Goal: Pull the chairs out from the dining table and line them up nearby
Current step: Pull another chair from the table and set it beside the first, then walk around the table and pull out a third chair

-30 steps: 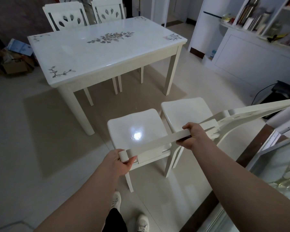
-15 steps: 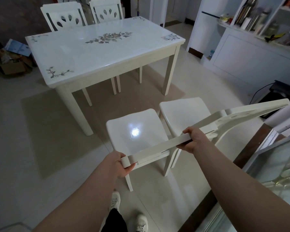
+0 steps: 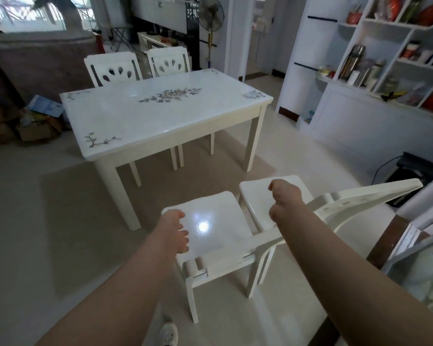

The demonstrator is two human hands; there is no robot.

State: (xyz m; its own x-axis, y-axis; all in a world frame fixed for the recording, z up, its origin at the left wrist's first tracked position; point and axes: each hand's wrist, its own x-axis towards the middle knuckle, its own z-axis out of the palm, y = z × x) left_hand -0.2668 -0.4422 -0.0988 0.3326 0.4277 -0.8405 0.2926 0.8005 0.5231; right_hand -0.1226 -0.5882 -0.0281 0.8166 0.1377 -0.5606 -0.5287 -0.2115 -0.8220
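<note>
1. A pale tiled floor (image 3: 48,221) fills the room, with white shelving (image 3: 375,71) along the wall at about 2 o'clock and a white dining table (image 3: 160,116) with a floral inlay standing at 12 o'clock.

2. Two chairs stand clear of the table, side by side at about 5 o'clock of it, seats almost touching: the near chair (image 3: 210,236) and the right-hand chair (image 3: 260,193). Two more, the far-left chair (image 3: 113,71) and far-right chair (image 3: 168,62), are tucked under the table's far side at 12 o'clock.

3. The left hand (image 3: 174,231) hovers over the near chair's seat, fingers loosely curled and gripping nothing. The right hand (image 3: 285,198) is curled into a loose fist above the right-hand chair's seat — empty as well, with the forearm crossing the backrests.

4. The chairs look rigid and painted or lacquered; the gloss suggests a smooth, somewhat slippery surface. They are probably moderately heavy, and stiff enough to move as one piece.

5. The best hold is likely the top rail of the backrest, both hands spread apart — that should keep a chair from twisting. Dragging risks scraping legs on tile, so a slight lift seems wise.

6. By this layout, the two far chairs are not yet pulled out.
</note>
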